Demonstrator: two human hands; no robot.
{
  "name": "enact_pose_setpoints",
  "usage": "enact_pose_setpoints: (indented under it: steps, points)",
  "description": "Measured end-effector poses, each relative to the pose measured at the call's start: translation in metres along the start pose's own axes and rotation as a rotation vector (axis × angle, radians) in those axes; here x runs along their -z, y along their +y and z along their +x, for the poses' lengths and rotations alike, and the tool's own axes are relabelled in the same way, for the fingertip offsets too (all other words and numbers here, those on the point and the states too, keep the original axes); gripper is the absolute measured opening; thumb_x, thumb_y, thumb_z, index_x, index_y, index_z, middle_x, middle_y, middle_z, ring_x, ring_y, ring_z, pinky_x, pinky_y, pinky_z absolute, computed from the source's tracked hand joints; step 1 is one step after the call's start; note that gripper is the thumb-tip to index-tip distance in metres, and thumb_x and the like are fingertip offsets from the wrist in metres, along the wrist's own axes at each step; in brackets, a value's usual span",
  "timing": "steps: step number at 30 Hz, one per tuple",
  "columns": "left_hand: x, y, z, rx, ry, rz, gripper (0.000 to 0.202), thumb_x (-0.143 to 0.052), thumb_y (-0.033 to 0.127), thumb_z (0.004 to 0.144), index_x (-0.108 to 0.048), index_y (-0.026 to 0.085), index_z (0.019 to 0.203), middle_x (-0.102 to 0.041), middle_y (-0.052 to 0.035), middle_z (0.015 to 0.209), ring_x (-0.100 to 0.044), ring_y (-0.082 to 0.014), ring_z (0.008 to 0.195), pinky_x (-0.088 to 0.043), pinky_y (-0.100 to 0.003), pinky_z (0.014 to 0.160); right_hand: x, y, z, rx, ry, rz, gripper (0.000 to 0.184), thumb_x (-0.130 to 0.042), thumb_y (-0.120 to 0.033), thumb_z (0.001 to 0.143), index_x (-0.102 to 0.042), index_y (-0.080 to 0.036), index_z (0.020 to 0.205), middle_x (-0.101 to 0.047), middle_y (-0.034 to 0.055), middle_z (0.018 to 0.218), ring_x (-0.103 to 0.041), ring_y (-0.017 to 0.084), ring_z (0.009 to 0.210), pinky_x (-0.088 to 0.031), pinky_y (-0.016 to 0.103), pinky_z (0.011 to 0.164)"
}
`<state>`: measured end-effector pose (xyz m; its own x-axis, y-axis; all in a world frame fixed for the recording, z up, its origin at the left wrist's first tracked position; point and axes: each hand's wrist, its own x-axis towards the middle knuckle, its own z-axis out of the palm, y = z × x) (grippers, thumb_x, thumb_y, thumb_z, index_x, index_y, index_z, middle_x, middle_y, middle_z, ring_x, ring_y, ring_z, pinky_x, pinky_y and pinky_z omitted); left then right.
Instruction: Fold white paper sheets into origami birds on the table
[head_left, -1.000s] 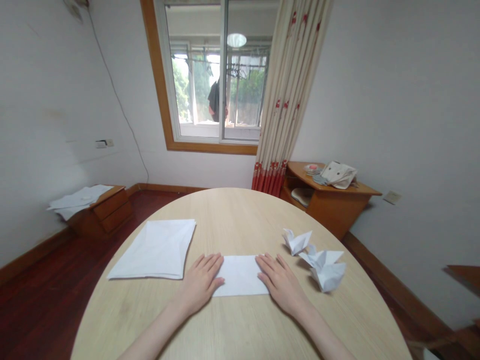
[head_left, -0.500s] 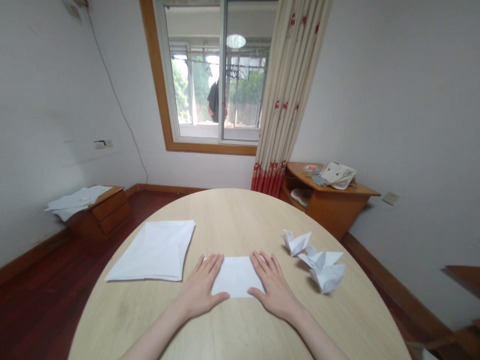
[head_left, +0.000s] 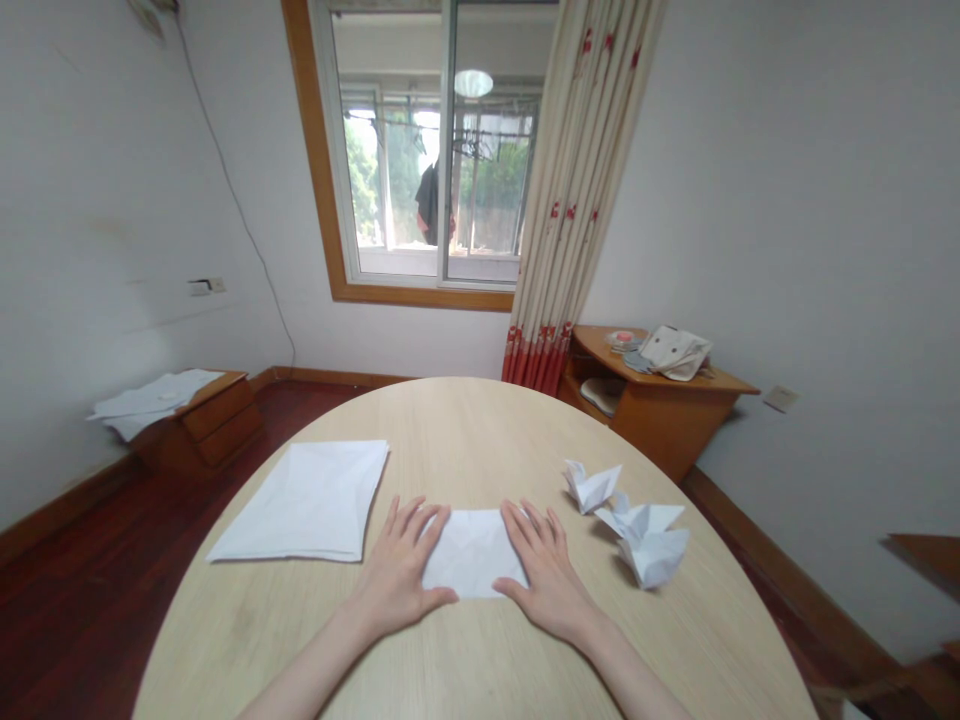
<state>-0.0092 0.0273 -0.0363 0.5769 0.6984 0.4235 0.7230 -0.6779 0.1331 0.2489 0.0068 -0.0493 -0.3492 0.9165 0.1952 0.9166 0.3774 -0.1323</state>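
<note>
A folded white sheet of paper (head_left: 471, 553) lies flat on the round wooden table (head_left: 480, 430) right in front of me. My left hand (head_left: 398, 568) rests flat on its left part, fingers stretched out and slightly spread. My right hand (head_left: 544, 569) lies flat on its right part, fingers also stretched out. Both palms press down on the paper and neither hand grips anything.
A stack of white sheets (head_left: 309, 500) lies on the table to the left. Two folded paper figures (head_left: 592, 485) (head_left: 649, 545) sit to the right. A low wooden cabinet (head_left: 196, 415) stands left, a corner desk with a bag (head_left: 660, 385) right, below the window (head_left: 435, 150) and curtain.
Both hands slid inward over the paper, covering more of its ends, and the sheet between them looks narrower than a second ago.
</note>
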Motion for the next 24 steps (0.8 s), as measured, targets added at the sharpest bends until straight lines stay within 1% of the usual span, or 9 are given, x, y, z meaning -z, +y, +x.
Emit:
enact_pose_setpoints:
  steps: [4, 9, 10, 12, 14, 16, 18, 21, 24]
  points:
    - [0.004, 0.002, 0.001, -0.029, 0.04, 0.013, 0.095, -0.07, 0.063, 0.068, -0.031, 0.023, 0.144, -0.05, -0.012, 0.134, -0.035, -0.0368, 0.13, -0.012, -0.063, 0.111, -0.003, 0.0, -0.001, 0.04, 0.095, -0.036, 0.083, -0.056, -0.051, 0.082, -0.018, -0.02, 0.15, -0.034, 0.0115, 0.15, -0.019, 0.032, 0.14, -0.004, 0.054, 0.113]
    - [0.008, 0.002, 0.001, -0.055, 0.053, -0.009, 0.089, -0.065, 0.064, 0.073, -0.032, 0.023, 0.144, -0.052, -0.0117, 0.133, -0.04, -0.0363, 0.126, -0.013, -0.063, 0.111, -0.004, 0.0, -0.002, 0.075, 0.243, -0.083, 0.083, -0.057, -0.05, 0.083, -0.017, -0.019, 0.149, -0.042, 0.013, 0.144, -0.026, 0.033, 0.136, -0.009, 0.055, 0.111]
    - [0.009, 0.002, 0.001, -0.06, 0.063, -0.016, 0.084, -0.063, 0.061, 0.076, -0.032, 0.023, 0.144, -0.053, -0.0114, 0.132, -0.041, -0.0353, 0.125, -0.015, -0.062, 0.111, -0.004, 0.0, -0.002, 0.072, 0.262, -0.095, 0.082, -0.056, -0.05, 0.084, -0.018, -0.02, 0.149, -0.043, 0.0131, 0.143, -0.027, 0.033, 0.136, -0.01, 0.055, 0.111]
    - [0.011, 0.003, 0.0, -0.062, 0.095, -0.036, 0.07, -0.059, 0.052, 0.084, -0.035, 0.022, 0.143, -0.055, -0.0113, 0.129, -0.046, -0.0323, 0.12, -0.025, -0.057, 0.109, -0.003, 0.0, -0.001, 0.066, 0.296, -0.12, 0.077, -0.054, -0.048, 0.086, -0.019, -0.021, 0.149, -0.045, 0.0132, 0.14, -0.028, 0.034, 0.135, -0.011, 0.056, 0.11]
    - [0.012, 0.005, -0.002, -0.058, 0.142, -0.06, 0.056, -0.054, 0.041, 0.09, -0.04, 0.021, 0.141, -0.057, -0.0116, 0.126, -0.051, -0.0293, 0.114, -0.037, -0.05, 0.103, -0.002, -0.001, 0.0, 0.066, 0.325, -0.138, 0.074, -0.052, -0.047, 0.088, -0.019, -0.021, 0.149, -0.046, 0.0132, 0.139, -0.029, 0.033, 0.134, -0.01, 0.056, 0.11]
    - [0.014, 0.008, -0.003, -0.07, 0.196, -0.089, 0.047, -0.049, 0.033, 0.094, -0.042, 0.021, 0.139, -0.059, -0.0118, 0.122, -0.054, -0.0272, 0.109, -0.044, -0.043, 0.095, 0.0, -0.002, 0.0, 0.072, 0.343, -0.146, 0.071, -0.05, -0.044, 0.089, -0.019, -0.021, 0.149, -0.047, 0.0129, 0.138, -0.03, 0.033, 0.134, -0.009, 0.055, 0.11]
    - [0.016, 0.011, -0.003, -0.104, 0.25, -0.125, 0.044, -0.046, 0.028, 0.096, -0.042, 0.022, 0.139, -0.061, -0.0112, 0.119, -0.056, -0.0252, 0.106, -0.047, -0.039, 0.091, 0.001, -0.003, 0.0, 0.076, 0.355, -0.151, 0.07, -0.05, -0.041, 0.09, -0.019, -0.021, 0.149, -0.048, 0.0127, 0.137, -0.03, 0.032, 0.134, -0.007, 0.054, 0.11]
    - [0.019, 0.016, -0.003, -0.153, 0.322, -0.194, 0.044, -0.044, 0.019, 0.097, -0.04, 0.024, 0.14, -0.062, -0.0099, 0.113, -0.057, -0.0222, 0.102, -0.049, -0.035, 0.087, 0.003, -0.005, 0.0, 0.093, 0.366, -0.158, 0.07, -0.051, -0.038, 0.09, -0.018, -0.021, 0.149, -0.049, 0.0127, 0.137, -0.03, 0.031, 0.133, -0.007, 0.053, 0.11]
    - [0.024, 0.019, -0.003, -0.2, 0.357, -0.273, 0.045, -0.042, 0.014, 0.097, -0.04, 0.025, 0.14, -0.063, -0.0097, 0.11, -0.058, -0.0202, 0.097, -0.051, -0.032, 0.082, 0.006, -0.005, -0.001, 0.11, 0.374, -0.164, 0.07, -0.05, -0.036, 0.091, -0.017, -0.021, 0.15, -0.049, 0.0117, 0.138, -0.031, 0.031, 0.133, -0.007, 0.053, 0.11]
